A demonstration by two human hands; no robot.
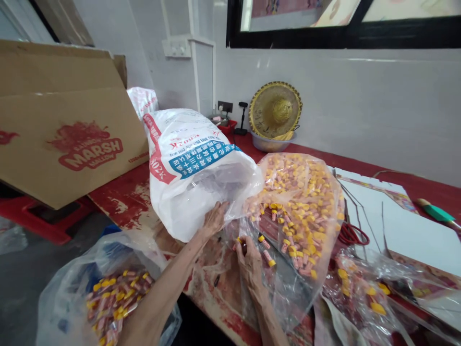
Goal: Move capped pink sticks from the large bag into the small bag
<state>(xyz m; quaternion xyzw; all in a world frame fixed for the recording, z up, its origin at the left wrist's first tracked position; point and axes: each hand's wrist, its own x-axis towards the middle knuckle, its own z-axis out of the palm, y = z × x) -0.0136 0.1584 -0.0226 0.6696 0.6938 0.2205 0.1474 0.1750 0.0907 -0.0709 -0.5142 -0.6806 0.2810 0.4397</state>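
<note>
My left hand (215, 218) lies at the mouth of a white printed woven sack (169, 206), its fingers stretched toward the clear liner and nothing plainly in them. My right hand (251, 262) is closed, fingertips together, on a small yellow-capped bottle (239, 240), mostly hidden by the fingers. Just right of it, two loose yellow-capped bottles (266, 250) lie on clear plastic. A large clear bag (309, 192) spreads beyond them, full of such little pink-labelled bottles. Lower left, under my left forearm, another clear bag (65, 288) holds more of them.
A big cardboard box (32, 129) stands at left above a red stool (54, 221). On the red worn table (122, 197) are a straw hat (261, 108) in a basin (270, 143), white boards (414, 230), a green-handled brush (437, 211) and crumpled plastic with bottles (360, 288).
</note>
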